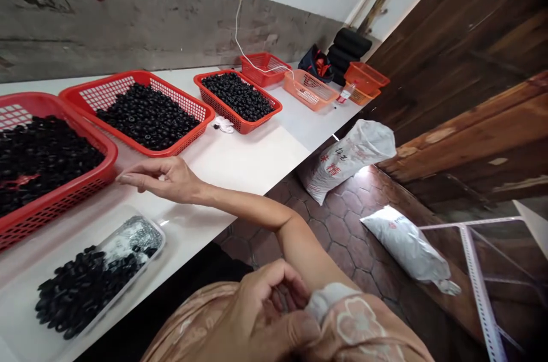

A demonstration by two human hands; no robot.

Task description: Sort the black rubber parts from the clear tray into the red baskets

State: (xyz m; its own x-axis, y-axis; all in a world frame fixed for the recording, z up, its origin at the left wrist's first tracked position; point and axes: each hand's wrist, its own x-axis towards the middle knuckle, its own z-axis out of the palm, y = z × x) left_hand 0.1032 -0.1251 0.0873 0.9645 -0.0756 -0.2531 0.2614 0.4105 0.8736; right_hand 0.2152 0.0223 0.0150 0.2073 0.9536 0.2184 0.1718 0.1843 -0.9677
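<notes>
My right arm reaches left across the white table. My right hand (168, 179) hovers over the tabletop by the corner of a red basket (112, 157), its fingers loosely stretched and nothing visible in them. Close to my body, my left hand (274, 308) is curled at the grey-white cuff of my right sleeve (329, 300), thumb and fingers closed on the cloth. Below my right hand lies a clear plastic tray (159, 239) with a heap of small black ring-like parts (81, 288) and white powder (128, 236).
More black parts fill another red basket (175, 148) and a smaller one (246, 127). Farther along stand an orange basket (314, 100), a bottle (346, 92) and black rolls (346, 51). White sacks (346, 153) rest on the tiled floor. A white cable (237, 25) hangs down the wall.
</notes>
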